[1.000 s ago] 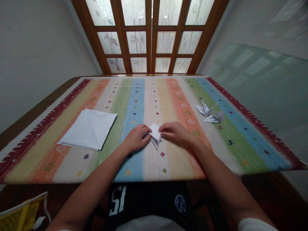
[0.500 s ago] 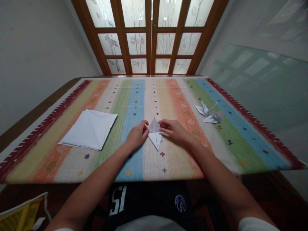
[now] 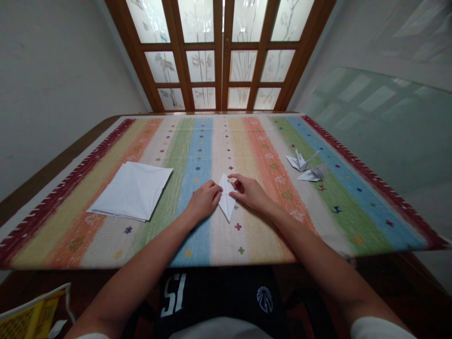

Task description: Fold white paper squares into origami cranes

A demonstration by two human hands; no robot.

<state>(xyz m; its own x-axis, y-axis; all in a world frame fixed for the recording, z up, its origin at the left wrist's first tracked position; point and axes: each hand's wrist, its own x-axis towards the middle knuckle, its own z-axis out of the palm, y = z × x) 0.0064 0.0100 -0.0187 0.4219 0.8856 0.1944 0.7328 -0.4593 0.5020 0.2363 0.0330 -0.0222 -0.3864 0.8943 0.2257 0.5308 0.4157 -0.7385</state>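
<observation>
A piece of white origami paper point(image 3: 226, 202), folded into a narrow diamond with a crease down its middle, lies on the striped tablecloth in front of me. My left hand point(image 3: 205, 198) has its fingers closed together on the diamond's left edge. On the opposite side, the thumb and forefinger of my right hand point(image 3: 250, 192) grip the right edge near the upper half. The lower tip points toward me and shows fully. Fingers partly cover both side edges.
To the left lies a stack of white paper sheets point(image 3: 132, 190). Two folded paper cranes point(image 3: 300, 162) sit at the right on the tablecloth point(image 3: 275, 235). A yellow basket point(image 3: 30, 320) stands below the table at the lower left.
The paper's upper part, a wide greyish triangle before, now shows white and narrower, so the outline is a slim diamond. Both hands have shifted slightly along its sides.
</observation>
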